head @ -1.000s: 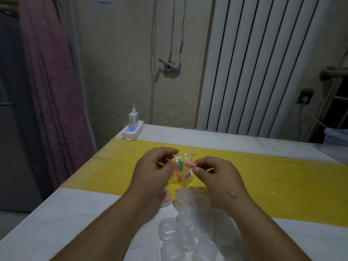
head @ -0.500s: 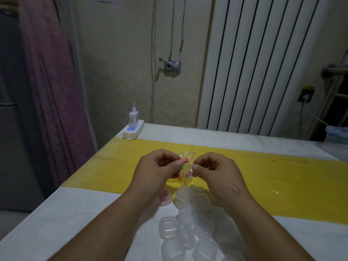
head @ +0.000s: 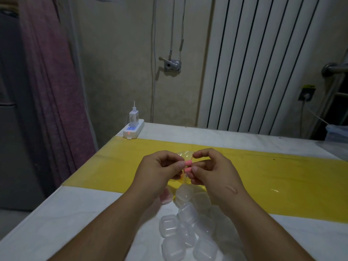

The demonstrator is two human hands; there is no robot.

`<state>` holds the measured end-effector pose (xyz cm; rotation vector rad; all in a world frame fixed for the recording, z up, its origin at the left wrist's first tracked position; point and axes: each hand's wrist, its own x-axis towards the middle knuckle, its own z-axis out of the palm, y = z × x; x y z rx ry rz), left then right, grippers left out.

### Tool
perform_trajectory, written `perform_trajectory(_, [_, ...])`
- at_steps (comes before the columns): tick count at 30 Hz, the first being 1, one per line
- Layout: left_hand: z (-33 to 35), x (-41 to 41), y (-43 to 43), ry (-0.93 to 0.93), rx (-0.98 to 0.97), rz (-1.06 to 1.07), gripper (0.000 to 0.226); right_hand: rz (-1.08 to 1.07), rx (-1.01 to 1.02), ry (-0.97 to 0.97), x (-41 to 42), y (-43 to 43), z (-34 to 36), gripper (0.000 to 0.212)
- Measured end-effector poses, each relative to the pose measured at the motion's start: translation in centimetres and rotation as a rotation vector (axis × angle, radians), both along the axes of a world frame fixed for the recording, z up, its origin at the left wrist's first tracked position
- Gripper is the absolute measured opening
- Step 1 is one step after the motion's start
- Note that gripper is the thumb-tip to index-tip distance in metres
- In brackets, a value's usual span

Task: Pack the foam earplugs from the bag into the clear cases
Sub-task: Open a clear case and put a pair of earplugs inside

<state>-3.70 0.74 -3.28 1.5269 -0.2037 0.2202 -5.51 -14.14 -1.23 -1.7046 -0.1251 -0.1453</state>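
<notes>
As left hand (head: 158, 170) and right hand (head: 214, 172) pinch earplugs (head: 188, 163), cases (head: 188, 230) crowd beneath them.

The clear cases (head: 188, 230) heaped near are translucent plastic, smooth and faintly frosted. The bag (head: 185, 154) is thin clear film, crinkled and shiny. The pink foam earplugs (head: 188, 163) look matt and soft. A glossy yellow sheet (head: 282, 176) crosses the smooth white tabletop (head: 75, 213) and catches highlights. The power strip (head: 133, 129) at the far left is glossy white plastic. The curtain (head: 56, 91) at left is matt purplish cloth. The wall (head: 116, 72) is rough, stained plaster, and its bracket (head: 172, 64) is dull grey metal.
</notes>
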Motion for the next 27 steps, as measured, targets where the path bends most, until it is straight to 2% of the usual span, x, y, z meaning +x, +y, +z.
perform_trajectory(3, [-0.1,-0.1,0.0,0.009,0.028,-0.004,0.025,0.026,0.037,-0.01,-0.1,0.1,0.0,0.026])
perform_trajectory(7, [-0.1,-0.1,0.1,0.005,0.072,0.015,0.003,-0.031,-0.058,-0.066,-0.2,0.0,0.1,0.006])
perform_trajectory(9, [-0.3,-0.1,0.1,-0.024,0.161,0.026,0.006,-0.122,-0.12,-0.101,0.0,-0.2,0.0,0.006])
perform_trajectory(11, [-0.7,0.1,0.2,-0.067,0.377,0.007,0.007,-0.191,-0.153,-0.126,0.2,-0.5,0.0,0.009])
perform_trajectory(13, [-1.1,0.0,0.4,-0.081,0.746,-0.02,0.012,-0.219,-0.154,-0.132,0.3,-0.7,0.0,0.01])
perform_trajectory(14, [-1.3,-0.1,0.4,-0.057,0.855,-0.039,0.017,-0.225,-0.15,-0.133,0.3,-0.7,0.0,0.01])
perform_trajectory(15, [-1.3,-0.2,0.4,-0.014,0.861,-0.064,0.018,-0.23,-0.145,-0.131,0.3,-0.7,0.0,0.01])
perform_trajectory(18, [-0.9,-0.5,0.3,-0.016,0.675,-0.125,0.01,-0.246,-0.153,-0.132,0.3,-0.9,0.3,0.014])
perform_trajectory(21, [-0.4,-0.4,0.5,-0.071,0.535,-0.118,0.027,-0.251,-0.16,-0.123,0.3,-1.2,0.7,0.027])
perform_trajectory(27, [0.2,-0.3,0.6,-0.074,0.258,-0.042,0.037,-0.172,-0.218,-0.009,0.0,-1.4,1.0,0.021])
